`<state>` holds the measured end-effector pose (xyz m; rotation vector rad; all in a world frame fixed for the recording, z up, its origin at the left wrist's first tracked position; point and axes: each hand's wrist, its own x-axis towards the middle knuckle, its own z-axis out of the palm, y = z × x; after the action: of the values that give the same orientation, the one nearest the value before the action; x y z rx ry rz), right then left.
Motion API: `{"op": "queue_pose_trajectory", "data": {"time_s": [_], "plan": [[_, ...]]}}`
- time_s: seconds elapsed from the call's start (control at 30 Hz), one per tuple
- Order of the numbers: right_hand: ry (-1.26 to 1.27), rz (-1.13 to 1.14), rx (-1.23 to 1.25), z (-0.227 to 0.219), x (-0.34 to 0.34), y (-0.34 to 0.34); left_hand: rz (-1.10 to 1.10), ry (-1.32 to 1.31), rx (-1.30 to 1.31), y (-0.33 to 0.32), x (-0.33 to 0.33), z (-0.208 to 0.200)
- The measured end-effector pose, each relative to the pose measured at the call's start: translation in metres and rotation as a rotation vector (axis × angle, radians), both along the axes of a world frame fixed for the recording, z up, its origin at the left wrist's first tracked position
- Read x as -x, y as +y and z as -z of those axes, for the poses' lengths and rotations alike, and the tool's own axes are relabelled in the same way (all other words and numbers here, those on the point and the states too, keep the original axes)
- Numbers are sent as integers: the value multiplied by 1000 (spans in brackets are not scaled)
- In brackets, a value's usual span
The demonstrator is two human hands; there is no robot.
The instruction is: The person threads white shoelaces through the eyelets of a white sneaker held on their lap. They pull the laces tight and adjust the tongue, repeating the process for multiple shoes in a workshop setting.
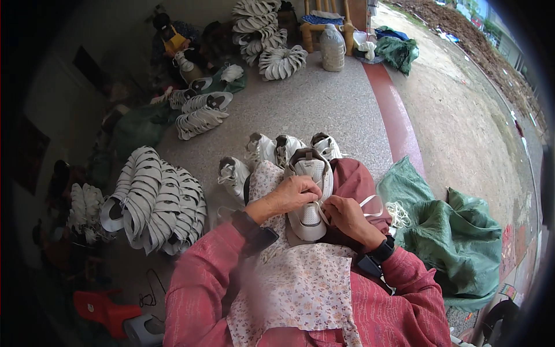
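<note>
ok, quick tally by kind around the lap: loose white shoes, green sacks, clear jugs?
White shoe held on the lap, under left hand and right hand, a white lace at the right fingers: 1
White shoes on the floor just ahead: 4
Green sacks: 2
Clear jug: 1
Total: 8
Stacked bundles not counted.

Stacks of white shoe uppers (153, 202) fan out on the speckled floor (324, 110). A crumpled green sack (457, 243) lies near a red stool (104, 309). Farther off stand a clear plastic jug (332, 49) and another seated person (170, 43).
</note>
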<state>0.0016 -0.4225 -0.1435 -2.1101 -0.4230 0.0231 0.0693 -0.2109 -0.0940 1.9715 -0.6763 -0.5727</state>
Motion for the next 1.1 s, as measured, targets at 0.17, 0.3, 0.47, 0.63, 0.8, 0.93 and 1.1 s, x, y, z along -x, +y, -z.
{"op": "queue_pose_trajectory", "data": {"time_s": [0.17, 0.3, 0.47, 0.63, 0.8, 0.93, 1.1], "plan": [[-107, -22, 345, -10, -4, 6, -13, 13, -17, 0, -4, 9], [-411, 79, 334, -27, -11, 0, 17, -221, -38, 0, 2, -7], [-429, -172, 451, -42, -31, -11, 98, -463, -13, 6, -5, -2], [-422, -314, 477, -37, -50, -15, 135, -415, -16, 6, -10, 2], [-463, -333, 376, -30, -51, -21, 145, -416, -38, 2, -11, 0], [-439, -334, 379, -33, -50, -18, 174, -519, -53, 1, -13, 12], [-435, -315, 414, -32, -51, -18, 98, -691, -129, 10, -10, 4]]}}
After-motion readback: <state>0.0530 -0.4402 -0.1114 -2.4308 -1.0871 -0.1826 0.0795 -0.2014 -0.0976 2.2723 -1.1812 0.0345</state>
